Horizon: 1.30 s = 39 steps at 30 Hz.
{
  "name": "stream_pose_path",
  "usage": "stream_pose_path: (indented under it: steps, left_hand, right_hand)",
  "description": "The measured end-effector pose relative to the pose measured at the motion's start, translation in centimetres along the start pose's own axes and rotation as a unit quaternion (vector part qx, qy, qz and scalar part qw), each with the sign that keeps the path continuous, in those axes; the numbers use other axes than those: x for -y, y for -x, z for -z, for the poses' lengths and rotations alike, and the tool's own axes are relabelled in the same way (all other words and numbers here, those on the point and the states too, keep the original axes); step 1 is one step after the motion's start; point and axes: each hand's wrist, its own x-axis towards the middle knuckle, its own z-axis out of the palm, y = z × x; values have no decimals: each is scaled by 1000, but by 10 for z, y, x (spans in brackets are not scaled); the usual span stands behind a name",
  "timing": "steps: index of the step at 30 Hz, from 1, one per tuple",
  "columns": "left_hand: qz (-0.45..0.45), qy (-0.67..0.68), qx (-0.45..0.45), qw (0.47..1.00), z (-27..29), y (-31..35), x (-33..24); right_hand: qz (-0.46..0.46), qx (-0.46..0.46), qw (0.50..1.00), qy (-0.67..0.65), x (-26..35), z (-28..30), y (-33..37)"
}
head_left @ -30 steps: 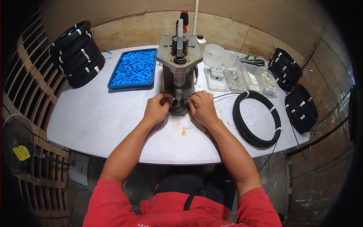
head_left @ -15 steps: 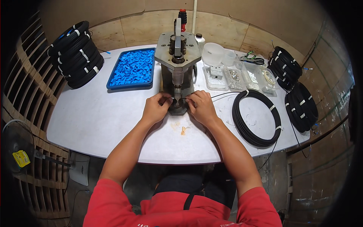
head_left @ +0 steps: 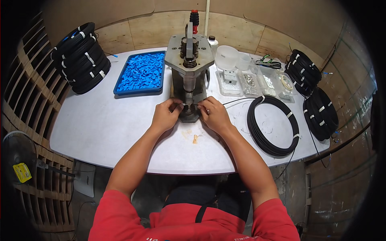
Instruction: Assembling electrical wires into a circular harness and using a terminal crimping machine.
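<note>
Lining up, seemingly: right hand pinches thin black cable by grey steel press; left hand curls close, grip unclear; next needs steadiness.

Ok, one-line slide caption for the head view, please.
Left hand and right hand at a metal press, the right pinching black cable that runs toward a coil on the white table.

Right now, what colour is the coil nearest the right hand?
The coil is black, with white ties; it shows best in the head view.
</note>
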Motion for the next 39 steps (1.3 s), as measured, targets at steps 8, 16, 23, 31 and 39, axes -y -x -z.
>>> stream_pose_path:
  steps: [8, 16, 23, 31, 39]
  left_hand:
    - [9, 4, 0, 1000, -1, 1, -4]
    - [-4, 21, -12, 1000, -4, 1, 1]
    - [7, 41, -16, 999, -5, 2, -4]
    - [20, 21, -22, 999, -9, -2, 2]
    - [-1, 38, -32, 999, -7, -1, 0]
  right_hand:
    - [15, -8, 1000, 9, -1, 1, 0]
    - [-16, -5, 999, -34, 8, 4, -3]
    - [13, -27, 1000, -6, 5, 4, -6]
    - [11, -26, 1000, 4, 2, -1, -8]
    - [-17, -11, 1000, 1, 5, -1, -8]
